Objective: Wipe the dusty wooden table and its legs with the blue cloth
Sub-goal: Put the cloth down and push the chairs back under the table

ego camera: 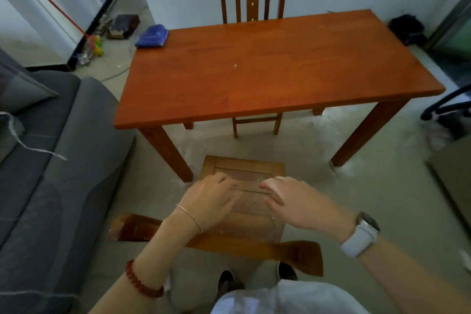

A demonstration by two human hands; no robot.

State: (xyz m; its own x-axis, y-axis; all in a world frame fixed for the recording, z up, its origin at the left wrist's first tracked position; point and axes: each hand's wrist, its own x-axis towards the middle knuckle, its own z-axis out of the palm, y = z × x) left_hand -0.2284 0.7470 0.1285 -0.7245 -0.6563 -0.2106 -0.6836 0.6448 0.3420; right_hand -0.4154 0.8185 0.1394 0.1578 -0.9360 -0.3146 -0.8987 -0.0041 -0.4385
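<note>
Wiping not started, I'd say: the folded blue cloth (152,36) lies untouched at the reddish-brown wooden table's (267,66) 10 o'clock corner. Your left hand (209,199) & right hand (298,201) are slack, holding nothing, over the brown wooden chair (244,168) at 6. Top & legs still to do.

Dim, even indoor light, cool grey cast. Pale sheen across far part of table (280,41) top; soft shadow on floor (300,140) beneath. Whole view soft; left hand (211,199) and right hand (303,202) smeared at fingertips. Strong wide-angle bending at left, right edges; sofa (51,160) curved.
</note>
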